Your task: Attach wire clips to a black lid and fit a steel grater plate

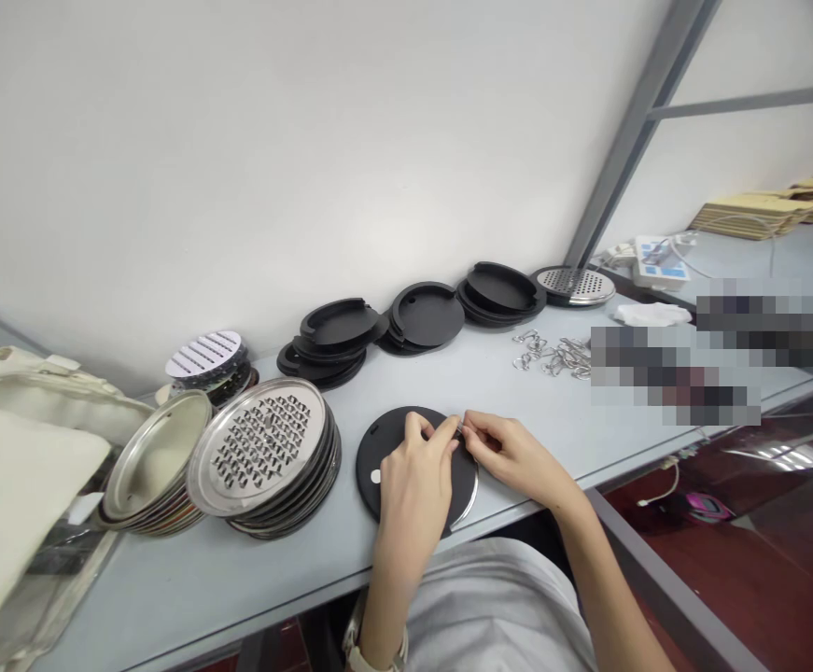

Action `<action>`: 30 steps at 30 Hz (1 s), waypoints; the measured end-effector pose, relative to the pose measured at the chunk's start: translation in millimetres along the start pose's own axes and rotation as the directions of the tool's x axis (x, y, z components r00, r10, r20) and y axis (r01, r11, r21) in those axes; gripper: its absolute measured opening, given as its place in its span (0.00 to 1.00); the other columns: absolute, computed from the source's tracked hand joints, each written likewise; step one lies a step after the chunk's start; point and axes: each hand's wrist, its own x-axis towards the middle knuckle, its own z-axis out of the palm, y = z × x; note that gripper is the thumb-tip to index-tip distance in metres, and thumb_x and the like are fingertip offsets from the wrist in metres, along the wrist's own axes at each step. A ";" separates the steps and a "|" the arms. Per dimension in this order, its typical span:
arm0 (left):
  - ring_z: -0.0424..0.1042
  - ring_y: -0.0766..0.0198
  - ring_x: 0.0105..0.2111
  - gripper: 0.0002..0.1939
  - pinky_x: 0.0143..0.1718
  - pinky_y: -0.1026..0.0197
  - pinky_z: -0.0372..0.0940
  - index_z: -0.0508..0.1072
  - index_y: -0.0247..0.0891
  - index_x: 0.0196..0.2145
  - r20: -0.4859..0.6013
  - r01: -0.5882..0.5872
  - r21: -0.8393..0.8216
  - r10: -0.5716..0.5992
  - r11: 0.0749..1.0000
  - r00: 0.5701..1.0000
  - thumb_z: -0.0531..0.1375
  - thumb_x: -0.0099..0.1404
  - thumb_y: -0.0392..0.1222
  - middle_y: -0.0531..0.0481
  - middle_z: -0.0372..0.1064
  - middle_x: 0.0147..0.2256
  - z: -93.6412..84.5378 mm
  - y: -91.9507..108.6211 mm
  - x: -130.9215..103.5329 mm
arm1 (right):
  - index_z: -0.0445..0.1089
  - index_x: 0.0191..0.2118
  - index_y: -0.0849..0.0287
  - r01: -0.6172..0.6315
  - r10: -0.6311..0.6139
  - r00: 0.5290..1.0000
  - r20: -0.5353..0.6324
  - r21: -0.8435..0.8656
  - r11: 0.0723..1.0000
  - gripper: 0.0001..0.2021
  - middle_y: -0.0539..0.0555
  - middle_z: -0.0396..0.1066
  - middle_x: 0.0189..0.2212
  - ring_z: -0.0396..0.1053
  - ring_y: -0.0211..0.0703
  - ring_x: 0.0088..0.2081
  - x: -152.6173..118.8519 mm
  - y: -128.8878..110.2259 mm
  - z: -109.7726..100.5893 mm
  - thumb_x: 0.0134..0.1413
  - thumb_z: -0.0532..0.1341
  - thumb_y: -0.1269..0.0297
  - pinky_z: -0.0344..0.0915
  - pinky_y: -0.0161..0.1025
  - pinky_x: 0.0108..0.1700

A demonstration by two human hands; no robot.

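A black round plate (396, 429) with a white dot and a silvery rim at its right lies on the table in front of me. My left hand (420, 471) rests on it with bent fingers, holding it down, fingertips at its upper right edge. There my right hand (508, 453) pinches a small shiny metal piece (459, 427), mostly covered by the fingers. Farther right lies a loose heap of bent wire clips (567, 357). Left of the plate stands a stack of round graters, a metal grater plate (266, 448) with raised teeth on top.
Behind are piles of black round holders (343, 324), (428, 315), (504, 287) and a perforated metal disc (578, 284). At left stand a stack of rimmed metal discs (158, 457), a slotted slicer disc (204, 355) and a cream bag (21, 467). A white cloth (651, 315) lies right.
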 end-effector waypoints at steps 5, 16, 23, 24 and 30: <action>0.69 0.69 0.29 0.17 0.27 0.67 0.57 0.65 0.55 0.54 -0.006 -0.003 -0.003 0.003 1.000 1.000 0.49 0.71 0.41 0.52 0.62 0.42 0.5 -0.9 -0.1 | 0.53 0.24 0.57 0.001 -0.001 1.000 -0.012 -0.009 1.000 0.13 0.44 0.51 0.19 0.50 0.34 0.22 0.3 -0.2 0.3 0.61 0.50 0.63 0.48 0.33 0.25; 0.70 0.69 0.29 0.16 0.26 0.65 0.54 0.65 0.55 0.53 -0.020 -0.006 -0.015 0.006 1.000 1.000 0.49 0.71 0.42 0.53 0.62 0.42 0.9 -0.6 0.0 | 0.51 0.25 0.57 -0.003 0.003 1.000 -0.001 -0.022 1.000 0.14 0.44 0.49 0.19 0.49 0.35 0.23 -0.9 0.8 0.8 0.62 0.49 0.63 0.48 0.33 0.25; 0.69 0.69 0.28 0.16 0.25 0.64 0.52 0.65 0.56 0.53 -0.024 -0.009 -0.022 0.008 1.000 1.000 0.49 0.71 0.42 0.54 0.62 0.41 1.7 -1.3 -0.5 | 0.51 0.25 0.57 -0.004 0.004 1.000 0.004 -0.029 1.000 0.14 0.43 0.50 0.19 0.49 0.34 0.23 -0.4 1.2 0.2 0.63 0.49 0.62 0.48 0.33 0.25; 0.69 0.69 0.28 0.16 0.25 0.64 0.52 0.65 0.56 0.53 -0.026 -0.011 -0.020 0.010 1.000 1.000 0.49 0.71 0.42 0.54 0.62 0.41 1.7 -1.4 -0.5 | 0.51 0.25 0.57 -0.003 0.003 1.000 0.003 -0.028 1.000 0.14 0.43 0.50 0.19 0.50 0.34 0.23 -0.5 0.9 0.1 0.63 0.49 0.63 0.48 0.33 0.25; 0.69 0.69 0.28 0.16 0.25 0.64 0.51 0.65 0.56 0.53 -0.028 -0.013 -0.026 0.013 1.000 1.000 0.49 0.71 0.42 0.54 0.62 0.42 2.6 -1.8 -0.1 | 0.52 0.25 0.57 -0.004 0.004 1.000 0.006 -0.027 1.000 0.14 0.43 0.49 0.20 0.49 0.34 0.23 -0.7 1.2 0.0 0.63 0.49 0.63 0.49 0.32 0.25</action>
